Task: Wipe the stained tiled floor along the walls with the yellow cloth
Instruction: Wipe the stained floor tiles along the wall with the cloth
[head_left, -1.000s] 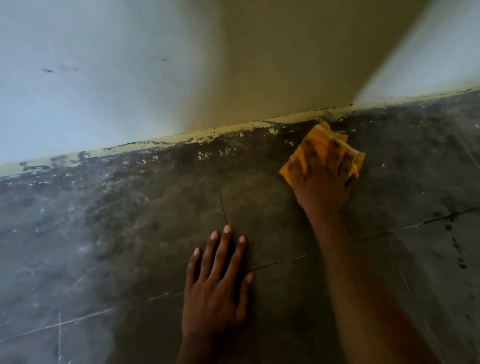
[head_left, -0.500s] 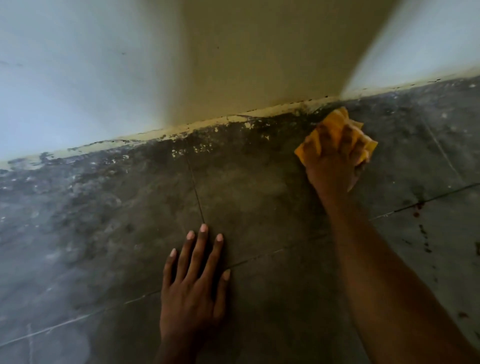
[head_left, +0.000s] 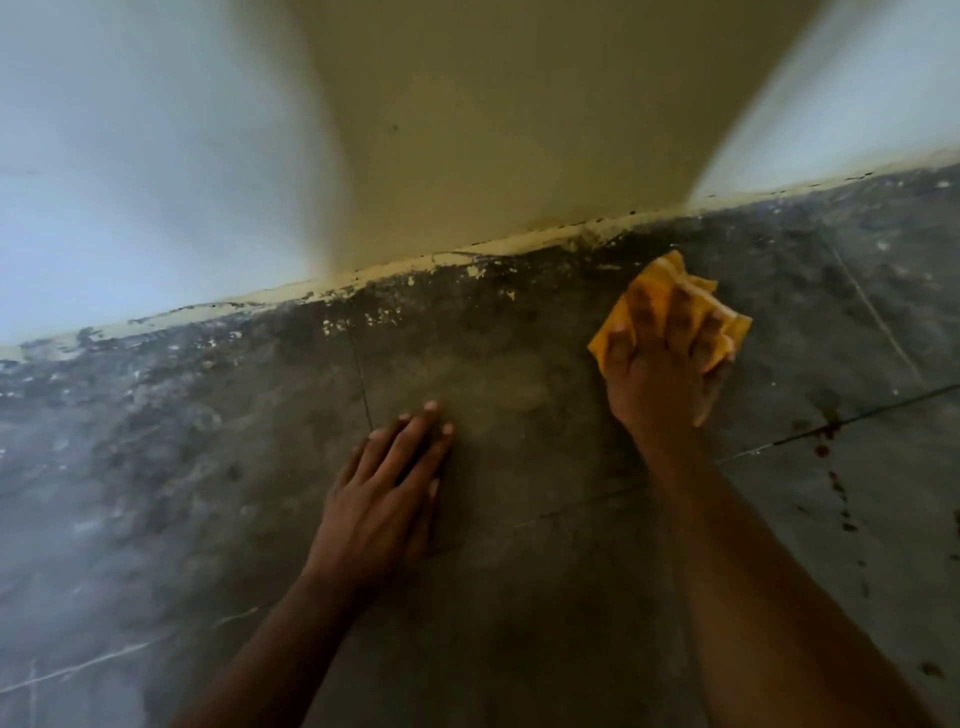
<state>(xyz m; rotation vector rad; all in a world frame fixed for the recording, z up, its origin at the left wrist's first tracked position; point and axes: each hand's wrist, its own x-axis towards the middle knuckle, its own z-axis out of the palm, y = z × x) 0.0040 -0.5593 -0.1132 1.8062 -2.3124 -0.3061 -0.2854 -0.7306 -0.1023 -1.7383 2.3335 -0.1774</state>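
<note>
While left hand (head_left: 387, 499) lies spread on floor (head_left: 156, 493), right hand (head_left: 660, 364) grips yellow cloth (head_left: 621, 319).

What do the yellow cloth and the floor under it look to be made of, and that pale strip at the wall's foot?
Yellow cloth: soft woven or microfibre fabric, matte; it bunches into folds under the right hand.
Tiled floor: hard tile, probably ceramic or stone, dull dark grey, with thin grout lines and blotchy stains.
Pale strip: seemingly cream paint or plaster, chipped and flaking along its lower edge.
</note>
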